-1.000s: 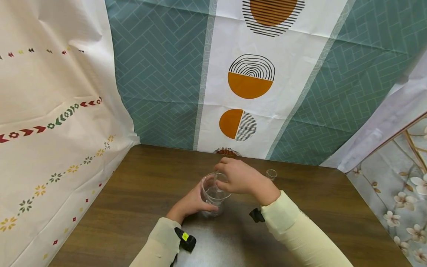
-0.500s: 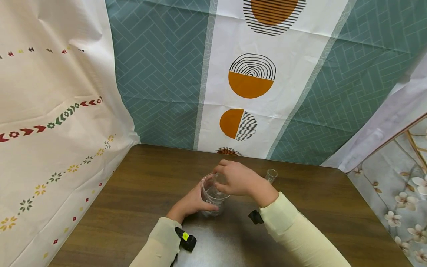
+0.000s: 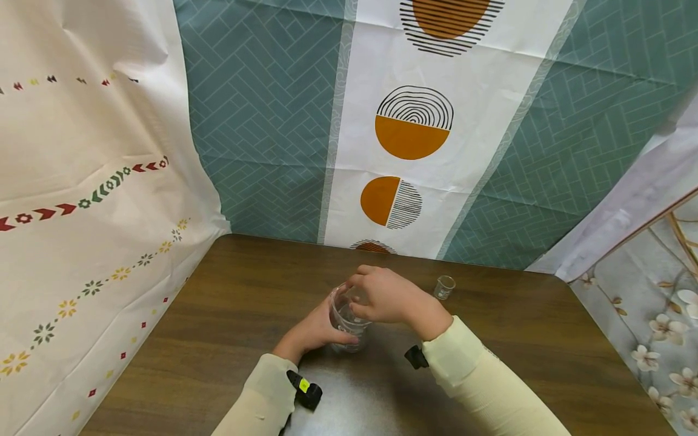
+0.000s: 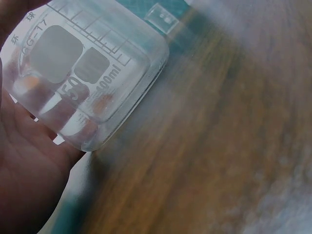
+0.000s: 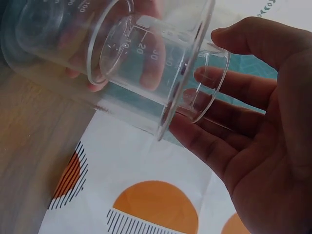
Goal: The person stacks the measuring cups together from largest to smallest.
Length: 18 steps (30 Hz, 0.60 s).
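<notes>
My left hand (image 3: 316, 330) is wrapped round a large clear glass beaker (image 3: 349, 329) on the table. The left wrist view shows printed markings, including 400ml, on its wall (image 4: 112, 87). Inside it, in the right wrist view, sits a second beaker, its rim (image 5: 91, 66) deeper down. A small beaker (image 5: 146, 58) with graduations from 10 to 40 is partly within the large one. Thumb and fingers of my right hand (image 3: 389, 297) hold this small beaker by its rim, which stands above the large rim. How deep its base reaches is hard to tell through the glass.
Another small glass beaker (image 3: 444, 287) stands upright on the brown wooden table (image 3: 245, 290), behind and right of the hands. Patterned cloth (image 3: 262, 121) hangs along the back edge. A white cloth (image 3: 109, 242) borders the left side.
My right hand has sunk slightly toward the large beaker, lowering the small beaker. The separate beaker at the back now shows fully beyond the wrist. My left hand has kept its grip.
</notes>
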### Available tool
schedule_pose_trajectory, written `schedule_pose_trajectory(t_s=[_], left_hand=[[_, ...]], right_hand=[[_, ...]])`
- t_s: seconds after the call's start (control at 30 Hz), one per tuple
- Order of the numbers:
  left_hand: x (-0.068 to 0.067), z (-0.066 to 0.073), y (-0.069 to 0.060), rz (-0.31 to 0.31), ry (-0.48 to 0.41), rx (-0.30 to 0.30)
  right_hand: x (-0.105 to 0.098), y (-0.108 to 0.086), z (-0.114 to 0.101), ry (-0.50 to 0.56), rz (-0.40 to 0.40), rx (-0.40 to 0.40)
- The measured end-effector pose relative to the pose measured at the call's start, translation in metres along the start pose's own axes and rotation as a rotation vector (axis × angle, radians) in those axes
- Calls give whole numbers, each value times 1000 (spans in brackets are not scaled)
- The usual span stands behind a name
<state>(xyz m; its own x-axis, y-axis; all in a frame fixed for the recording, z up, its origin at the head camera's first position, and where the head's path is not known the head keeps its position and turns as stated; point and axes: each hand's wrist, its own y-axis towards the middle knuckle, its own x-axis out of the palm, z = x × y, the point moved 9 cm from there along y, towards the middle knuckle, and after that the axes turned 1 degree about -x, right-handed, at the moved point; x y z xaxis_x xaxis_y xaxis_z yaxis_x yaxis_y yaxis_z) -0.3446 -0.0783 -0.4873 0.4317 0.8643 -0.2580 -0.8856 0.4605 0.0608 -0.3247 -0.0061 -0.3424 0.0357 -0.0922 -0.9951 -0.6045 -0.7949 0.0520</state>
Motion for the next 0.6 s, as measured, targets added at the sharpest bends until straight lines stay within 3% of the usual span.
schedule_pose_trajectory(t_s=[0.6], left_hand=[[0,2,1,2,-30,17]], right_hand=[[11,1,-2,8,-21,-15]])
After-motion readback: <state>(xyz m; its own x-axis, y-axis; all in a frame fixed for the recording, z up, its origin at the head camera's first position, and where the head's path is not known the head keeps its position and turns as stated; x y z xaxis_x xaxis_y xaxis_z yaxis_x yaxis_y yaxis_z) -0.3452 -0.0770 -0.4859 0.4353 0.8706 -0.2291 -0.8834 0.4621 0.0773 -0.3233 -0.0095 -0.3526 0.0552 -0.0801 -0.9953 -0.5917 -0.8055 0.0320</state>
